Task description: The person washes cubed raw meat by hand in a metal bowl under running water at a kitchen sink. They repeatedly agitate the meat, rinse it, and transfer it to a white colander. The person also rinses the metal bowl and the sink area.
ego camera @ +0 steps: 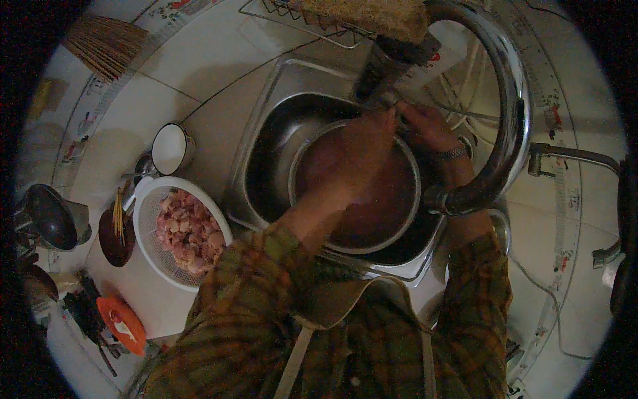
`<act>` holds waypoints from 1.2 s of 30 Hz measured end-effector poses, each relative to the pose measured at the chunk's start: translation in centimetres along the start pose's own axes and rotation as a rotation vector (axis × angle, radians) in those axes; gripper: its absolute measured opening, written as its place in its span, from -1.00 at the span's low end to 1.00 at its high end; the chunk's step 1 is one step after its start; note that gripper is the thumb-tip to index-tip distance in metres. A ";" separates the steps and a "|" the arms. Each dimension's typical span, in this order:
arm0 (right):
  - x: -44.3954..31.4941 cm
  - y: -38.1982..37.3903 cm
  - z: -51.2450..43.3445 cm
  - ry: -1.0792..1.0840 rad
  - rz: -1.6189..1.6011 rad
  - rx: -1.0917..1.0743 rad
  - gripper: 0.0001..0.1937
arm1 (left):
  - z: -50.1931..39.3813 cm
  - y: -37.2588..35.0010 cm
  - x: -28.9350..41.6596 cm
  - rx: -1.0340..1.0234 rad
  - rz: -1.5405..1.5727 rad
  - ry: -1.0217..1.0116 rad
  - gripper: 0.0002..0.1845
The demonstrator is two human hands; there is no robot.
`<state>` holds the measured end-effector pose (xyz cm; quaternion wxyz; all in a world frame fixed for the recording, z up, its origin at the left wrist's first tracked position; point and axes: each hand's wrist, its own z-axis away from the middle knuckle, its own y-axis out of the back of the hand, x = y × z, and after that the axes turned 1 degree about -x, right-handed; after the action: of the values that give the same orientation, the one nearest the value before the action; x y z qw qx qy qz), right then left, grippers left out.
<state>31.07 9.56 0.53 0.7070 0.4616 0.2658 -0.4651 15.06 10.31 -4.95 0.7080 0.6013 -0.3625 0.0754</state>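
A round metal-rimmed basin (416, 199) rests in the stainless steel sink (269, 129), with dark reddish contents, probably liquid. My left forearm crosses above it. Blurred by motion, my left hand (371, 132) reaches the basin's far right side. There my right hand (429, 128), with a watch on the wrist, comes close to it, passing behind the curved chrome faucet (518, 114). Whether either hand grips anything is hard to see in the dim light. Left of the sink, a white plastic colander (144, 234) holds chunks of raw meat (189, 229).
Above the hands stands a dark container (381, 75) beside a wire rack (299, 25). A white enamel mug (170, 148), a dark oval dish (112, 239) with thin sticks, and an orange dish (122, 326) sit at left. A brush of bristles (107, 47) lies far left.
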 end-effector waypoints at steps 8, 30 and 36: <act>2.5 0.7 -1.1 0.222 0.310 0.043 -0.46 | 0.8 0.5 2.0 0.160 0.278 0.025 -0.64; -0.1 -1.2 2.6 -0.044 -0.479 0.019 -0.62 | 0.8 2.1 0.2 -0.374 1.403 0.632 -0.22; 1.2 -1.5 3.3 -0.020 -0.400 -0.134 -0.66 | 1.3 1.5 -1.1 -0.236 1.238 0.513 -0.31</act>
<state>30.01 5.91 0.40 0.6325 0.3470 0.3753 -0.5820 12.92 9.92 -4.38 0.6589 0.1649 -0.4663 0.5667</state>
